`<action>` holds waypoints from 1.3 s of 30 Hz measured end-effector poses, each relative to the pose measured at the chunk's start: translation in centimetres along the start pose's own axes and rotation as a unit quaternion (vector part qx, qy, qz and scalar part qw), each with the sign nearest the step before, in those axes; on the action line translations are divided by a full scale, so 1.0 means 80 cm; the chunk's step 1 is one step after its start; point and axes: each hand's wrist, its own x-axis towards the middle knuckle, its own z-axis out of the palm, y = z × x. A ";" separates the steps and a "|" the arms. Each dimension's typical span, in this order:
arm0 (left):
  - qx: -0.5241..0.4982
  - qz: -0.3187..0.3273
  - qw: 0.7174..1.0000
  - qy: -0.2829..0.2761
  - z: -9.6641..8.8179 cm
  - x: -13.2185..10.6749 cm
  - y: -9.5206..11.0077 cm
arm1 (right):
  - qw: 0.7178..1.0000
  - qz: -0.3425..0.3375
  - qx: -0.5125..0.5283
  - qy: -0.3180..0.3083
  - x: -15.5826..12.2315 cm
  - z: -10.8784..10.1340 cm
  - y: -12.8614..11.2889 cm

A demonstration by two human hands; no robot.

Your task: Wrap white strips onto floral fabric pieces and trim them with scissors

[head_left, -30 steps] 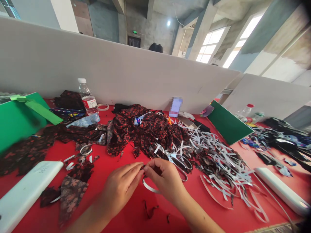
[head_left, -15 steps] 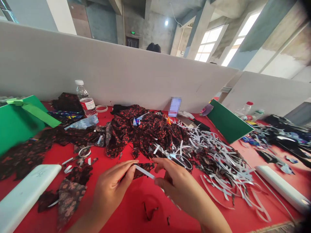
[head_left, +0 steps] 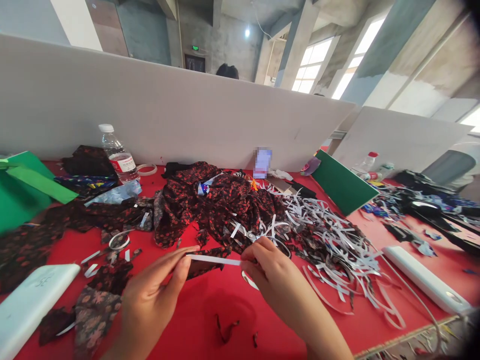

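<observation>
My left hand (head_left: 153, 295) pinches one end of a narrow white strip (head_left: 215, 259) between thumb and fingers. A small piece of dark floral fabric (head_left: 204, 268) lies against the strip, its left end at the same fingers. My right hand (head_left: 273, 275) pinches the strip's other side, so it runs taut and nearly level between the hands. A loose white end (head_left: 250, 281) curls below the right fingers. Just beyond, scissors (head_left: 252, 236) lie partly hidden behind my right hand. Behind them is a heap of dark fabric (head_left: 210, 210) with red flowers.
White strips (head_left: 337, 240) are piled on the right of the red table (head_left: 195, 325). Fabric scraps (head_left: 95, 315) lie at left. A water bottle (head_left: 122, 162) and a phone (head_left: 262, 164) stand by the grey partition (head_left: 187, 120). Green boards (head_left: 343, 185) and long white devices (head_left: 41, 295) flank both sides.
My right hand has drawn back from the left, fingers now closed on the strip; a longer, more level length shows between them. The view has turned slightly right.
</observation>
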 end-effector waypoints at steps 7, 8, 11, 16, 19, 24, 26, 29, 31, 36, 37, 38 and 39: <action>-0.057 -0.089 0.994 0.007 -0.001 0.001 0.005 | 1.000 -0.003 -0.007 0.024 0.016 0.003 0.011; -0.060 -0.096 0.994 0.007 -0.001 0.001 0.005 | 1.000 -0.006 -0.002 0.024 0.017 0.004 0.013; -0.070 -0.111 0.991 0.005 -0.001 0.000 0.003 | 0.999 -0.022 0.004 0.028 0.020 0.008 0.017; -0.090 -0.120 0.989 0.003 0.000 -0.001 0.001 | 0.999 -0.030 0.005 0.024 0.022 0.012 0.021; -0.103 -0.117 0.988 -0.006 -0.001 -0.001 0.002 | 0.999 -0.028 0.002 0.022 0.022 0.013 0.022; -0.108 -0.118 0.987 -0.009 -0.005 0.000 0.008 | 1.000 -0.020 0.003 0.010 0.022 0.014 0.021; -0.110 -0.128 0.986 -0.015 -0.007 0.001 0.011 | 1.000 -0.017 0.007 0.005 0.022 0.013 0.020; -0.110 -0.149 0.982 -0.019 -0.009 0.002 0.012 | 1.000 -0.013 0.022 0.004 0.022 0.011 0.018; -0.111 -0.159 0.981 -0.015 -0.008 0.003 0.011 | 0.999 -0.011 0.036 -0.004 0.023 0.009 0.017; -0.083 -0.151 0.985 0.008 -0.008 0.005 0.010 | 0.997 0.010 0.067 -0.028 0.025 0.006 0.016; -0.074 -0.141 0.987 0.025 -0.010 0.006 0.011 | 0.997 0.016 0.065 -0.023 0.025 0.007 0.016; -0.065 -0.127 0.989 0.044 -0.011 0.007 0.013 | 0.998 0.021 0.059 -0.016 0.025 0.008 0.015; -0.053 -0.113 0.991 0.057 -0.013 0.008 0.015 | 0.998 0.026 0.051 -0.010 0.025 0.009 0.015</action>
